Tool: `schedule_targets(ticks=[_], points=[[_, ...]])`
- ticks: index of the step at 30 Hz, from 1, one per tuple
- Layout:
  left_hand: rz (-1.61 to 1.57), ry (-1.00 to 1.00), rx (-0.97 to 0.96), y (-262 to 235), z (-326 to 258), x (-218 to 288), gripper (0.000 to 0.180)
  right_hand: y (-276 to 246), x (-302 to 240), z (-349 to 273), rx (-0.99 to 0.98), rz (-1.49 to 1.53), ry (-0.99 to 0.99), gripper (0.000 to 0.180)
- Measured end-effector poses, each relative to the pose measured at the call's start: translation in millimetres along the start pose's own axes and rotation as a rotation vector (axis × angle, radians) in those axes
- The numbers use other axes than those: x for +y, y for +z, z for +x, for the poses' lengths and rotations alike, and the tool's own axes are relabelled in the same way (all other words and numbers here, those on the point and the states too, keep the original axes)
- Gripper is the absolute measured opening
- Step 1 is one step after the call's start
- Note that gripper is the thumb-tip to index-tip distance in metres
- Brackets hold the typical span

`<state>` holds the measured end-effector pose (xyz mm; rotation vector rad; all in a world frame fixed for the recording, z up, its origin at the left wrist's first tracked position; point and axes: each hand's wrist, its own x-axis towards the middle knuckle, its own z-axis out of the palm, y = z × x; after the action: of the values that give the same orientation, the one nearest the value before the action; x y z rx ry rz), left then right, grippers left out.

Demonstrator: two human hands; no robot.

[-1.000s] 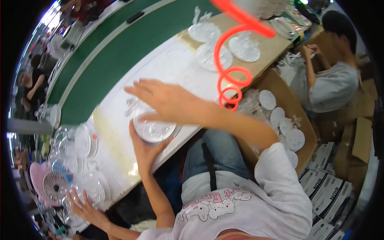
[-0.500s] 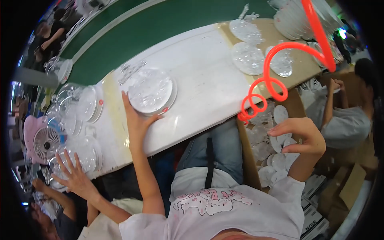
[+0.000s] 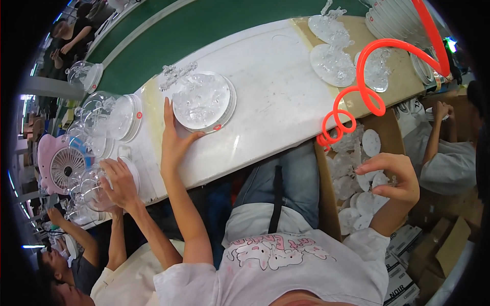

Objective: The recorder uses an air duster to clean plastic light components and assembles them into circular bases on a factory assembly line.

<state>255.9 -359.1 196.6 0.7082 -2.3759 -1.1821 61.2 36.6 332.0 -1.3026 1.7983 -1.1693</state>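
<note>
On the white tabletop lies a small stack of round white discs (image 3: 203, 124) with a clear, shiny ornament (image 3: 201, 97) on top. My left hand (image 3: 176, 140) is wrapped round the near left rim, its fingers along the left side and its thumb at the near edge. My right hand (image 3: 395, 178) hangs over a cardboard box at the right. Its index finger and thumb are curved and apart. White discs and clear pieces (image 3: 352, 204) show under and around it; I see nothing plainly gripped between its fingers.
A red coiled hose (image 3: 375, 76) hangs at the right, before more discs with clear ornaments (image 3: 332, 66). Clear-domed pieces (image 3: 109, 117) and a pink fan (image 3: 66, 166) stand at the left. A co-worker's hand (image 3: 122, 181) touches the domed pieces. Another person (image 3: 449, 153) sits right.
The view has shifted slightly. The co-worker's hand at the left has moved from spread fingers onto a clear dome. My two hands keep about the same poses.
</note>
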Motion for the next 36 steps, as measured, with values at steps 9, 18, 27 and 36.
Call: schedule_targets(ticks=[9, 18, 27, 36], points=[[-0.035, 0.041, -0.090, -18.8, 7.2, -8.5, 0.103, 4.9, 2.1, 1.0, -0.011, 0.017, -0.026, 0.042], [0.189, 0.090, 0.073, -25.4, -3.7, -7.8, 0.090, 0.4, 0.8, -7.0, 0.067, 0.076, 0.075, 0.043], [-0.029, 0.078, 0.087, -15.2, 3.1, -11.4, 0.095, -78.9, 35.1, 15.4, 0.577, -0.010, 0.150, 0.030], [0.519, 0.078, 0.336, -31.7, -20.8, -22.2, 0.072, -290.7, 120.7, 106.5, 1.107, -1.526, -0.106, 0.033]])
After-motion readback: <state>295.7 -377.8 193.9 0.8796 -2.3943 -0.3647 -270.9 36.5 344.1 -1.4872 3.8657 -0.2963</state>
